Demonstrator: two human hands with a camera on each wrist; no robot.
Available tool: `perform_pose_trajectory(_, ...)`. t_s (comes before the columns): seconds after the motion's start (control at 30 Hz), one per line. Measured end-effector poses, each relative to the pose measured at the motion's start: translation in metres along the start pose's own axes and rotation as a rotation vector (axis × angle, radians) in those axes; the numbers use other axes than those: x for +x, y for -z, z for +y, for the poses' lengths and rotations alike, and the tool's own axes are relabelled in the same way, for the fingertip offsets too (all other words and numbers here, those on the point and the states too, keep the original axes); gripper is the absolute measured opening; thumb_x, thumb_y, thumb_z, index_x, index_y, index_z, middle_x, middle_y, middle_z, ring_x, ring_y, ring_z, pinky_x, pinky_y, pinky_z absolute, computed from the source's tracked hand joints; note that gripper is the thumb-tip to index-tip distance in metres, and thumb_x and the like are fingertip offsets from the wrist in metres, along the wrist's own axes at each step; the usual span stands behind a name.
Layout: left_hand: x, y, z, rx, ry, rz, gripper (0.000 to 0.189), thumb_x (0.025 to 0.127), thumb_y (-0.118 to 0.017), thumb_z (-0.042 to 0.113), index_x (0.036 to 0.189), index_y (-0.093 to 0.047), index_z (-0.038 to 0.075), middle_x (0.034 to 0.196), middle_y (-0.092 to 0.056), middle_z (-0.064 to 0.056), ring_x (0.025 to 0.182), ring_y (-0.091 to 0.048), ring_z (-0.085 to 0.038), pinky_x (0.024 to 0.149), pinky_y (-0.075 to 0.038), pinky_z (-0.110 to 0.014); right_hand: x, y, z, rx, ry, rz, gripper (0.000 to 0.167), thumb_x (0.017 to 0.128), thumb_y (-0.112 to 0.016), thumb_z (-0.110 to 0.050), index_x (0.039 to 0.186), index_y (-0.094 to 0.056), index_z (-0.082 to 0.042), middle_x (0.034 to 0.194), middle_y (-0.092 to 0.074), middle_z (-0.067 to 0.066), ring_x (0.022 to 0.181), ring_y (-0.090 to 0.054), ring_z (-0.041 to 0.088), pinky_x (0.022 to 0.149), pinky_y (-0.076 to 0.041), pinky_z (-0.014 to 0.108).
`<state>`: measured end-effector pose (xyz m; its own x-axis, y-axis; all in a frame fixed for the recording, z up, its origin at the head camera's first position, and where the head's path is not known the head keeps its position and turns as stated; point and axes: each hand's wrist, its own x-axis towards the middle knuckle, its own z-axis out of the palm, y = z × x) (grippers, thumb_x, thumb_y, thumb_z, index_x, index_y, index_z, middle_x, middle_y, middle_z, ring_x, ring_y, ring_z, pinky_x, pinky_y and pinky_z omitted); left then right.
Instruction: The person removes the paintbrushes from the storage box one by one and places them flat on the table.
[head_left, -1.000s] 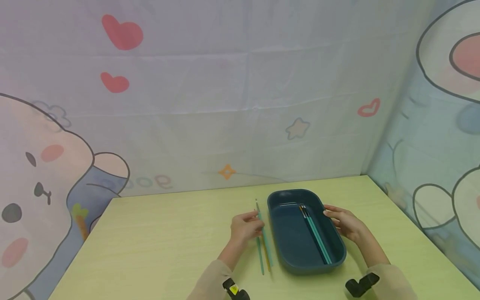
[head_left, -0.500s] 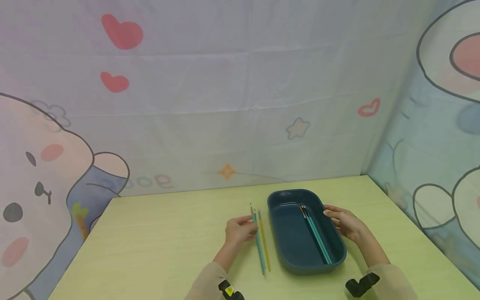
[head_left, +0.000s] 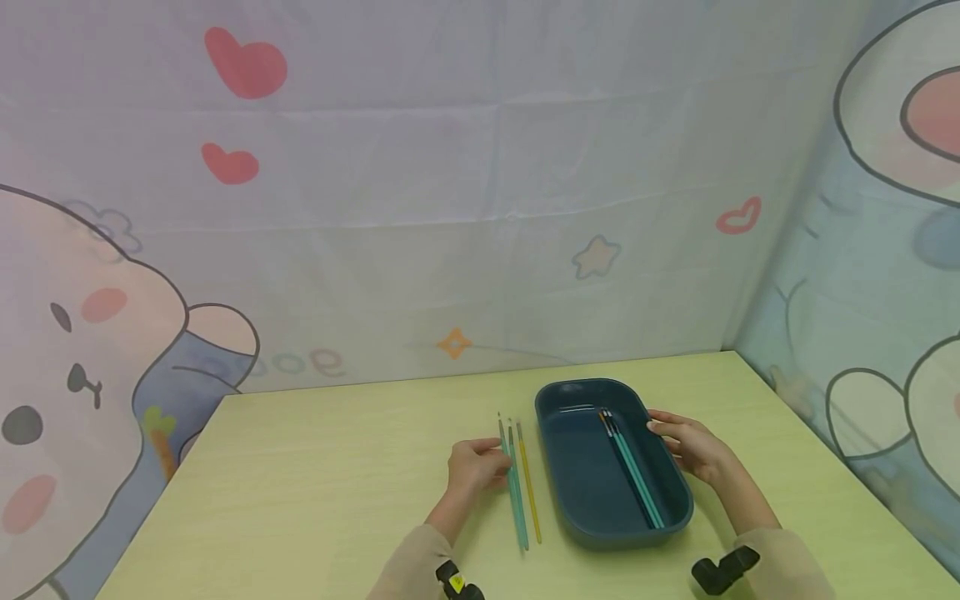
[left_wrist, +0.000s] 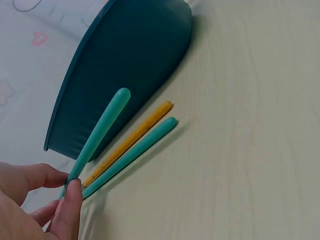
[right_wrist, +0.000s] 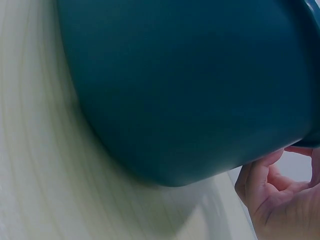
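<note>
My left hand (head_left: 474, 468) pinches a teal paintbrush (left_wrist: 102, 127) between thumb and fingers, its rounded handle end raised off the table in the left wrist view. Right beside it lie a second teal paintbrush (left_wrist: 137, 156) and a yellow paintbrush (head_left: 530, 492), nearly parallel, left of a dark blue tray (head_left: 573, 483). Inside the tray, several teal-handled paintbrushes (head_left: 637, 475) rest along its right side, bristles toward the back. My right hand (head_left: 693, 446) grips the tray's right rim, thumb on top and fingers against the outer wall.
The pale yellow table (head_left: 322, 467) extends left of the brushes and right of the tray. Behind it hangs a cloth backdrop (head_left: 420, 183) with printed hearts and cartoon animals; another panel (head_left: 847, 317) closes the right side.
My left hand has moved left and slightly toward me with the teal paintbrush, which now stands left of the other two instead of across them. My right hand and the tray have stayed put.
</note>
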<state>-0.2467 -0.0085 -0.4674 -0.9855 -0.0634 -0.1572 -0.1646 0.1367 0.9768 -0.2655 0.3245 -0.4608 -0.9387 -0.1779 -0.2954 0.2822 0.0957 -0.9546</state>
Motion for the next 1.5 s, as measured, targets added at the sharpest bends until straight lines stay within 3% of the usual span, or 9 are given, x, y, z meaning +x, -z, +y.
perform_pose_trajectory(0.5, 0.008, -0.003, -0.009, 0.067, -0.02, 0.057, 0.038, 0.072, -0.068, -0.007, 0.11, -0.067, -0.008, 0.097, -0.069, -0.018, 0.058, -0.064, -0.009, 0.053, -0.06, -0.024, 0.0, 0.0, -0.001, -0.005, -0.001, 0.012, 0.066, 0.098, -0.053, -0.026, 0.149, -0.023, 0.003, 0.096, -0.063, -0.014, 0.086, -0.062, 0.003, 0.07, -0.057, 0.02)
perform_pose_trajectory(0.93, 0.007, -0.006, -0.008, 0.202, -0.107, 0.092, 0.036, 0.07, -0.071, -0.01, 0.105, -0.068, -0.009, 0.088, -0.069, -0.016, 0.059, -0.064, -0.01, 0.051, -0.059, -0.022, 0.0, 0.0, -0.001, -0.005, -0.003, 0.015, 0.066, 0.097, -0.054, -0.027, 0.148, -0.025, 0.003, 0.096, -0.063, -0.014, 0.087, -0.062, 0.003, 0.072, -0.057, 0.021)
perform_pose_trajectory(1.33, 0.009, -0.007, -0.013, 0.27, -0.184, 0.094, 0.036, 0.069, -0.072, -0.011, 0.105, -0.068, -0.011, 0.085, -0.071, -0.018, 0.06, -0.07, -0.023, 0.049, -0.058, -0.023, 0.0, 0.001, 0.0, 0.012, -0.002, 0.006, 0.068, 0.097, -0.055, -0.027, 0.15, -0.022, 0.003, 0.097, -0.063, -0.013, 0.085, -0.063, 0.003, 0.067, -0.056, 0.019)
perform_pose_trajectory(1.5, 0.009, -0.009, -0.012, 0.304, -0.18, 0.1, 0.036, 0.07, -0.073, -0.009, 0.105, -0.069, -0.01, 0.085, -0.071, -0.016, 0.06, -0.07, -0.02, 0.05, -0.058, -0.023, 0.0, 0.001, -0.001, 0.019, -0.001, 0.008, 0.068, 0.097, -0.055, -0.026, 0.149, -0.023, 0.003, 0.096, -0.063, -0.013, 0.085, -0.063, 0.002, 0.067, -0.056, 0.019)
